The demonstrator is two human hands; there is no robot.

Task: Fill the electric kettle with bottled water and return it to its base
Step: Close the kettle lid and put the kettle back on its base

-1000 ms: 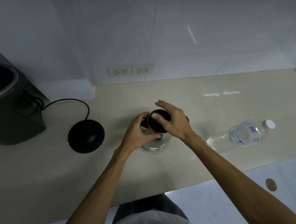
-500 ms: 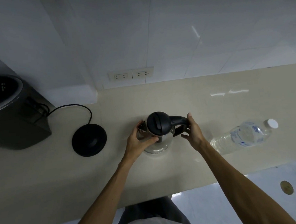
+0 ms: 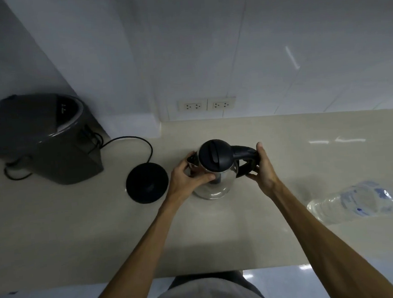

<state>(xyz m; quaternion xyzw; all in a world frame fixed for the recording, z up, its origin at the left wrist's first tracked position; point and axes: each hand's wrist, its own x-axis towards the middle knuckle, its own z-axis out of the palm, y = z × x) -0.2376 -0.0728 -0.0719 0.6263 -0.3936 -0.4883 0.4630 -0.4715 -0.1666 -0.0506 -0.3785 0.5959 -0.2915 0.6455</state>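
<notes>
The kettle (image 3: 213,171) stands upright on the counter (image 3: 285,166) between both hands, just right of its round black base (image 3: 146,183) and apart from it. The left hand (image 3: 185,178) cups the shiny steel body near the spout, and the right hand (image 3: 263,167) curls around the black handle (image 3: 245,160). Its black lid (image 3: 215,155) is closed; the water bottle (image 3: 357,201) lies on its side well to the right.
</notes>
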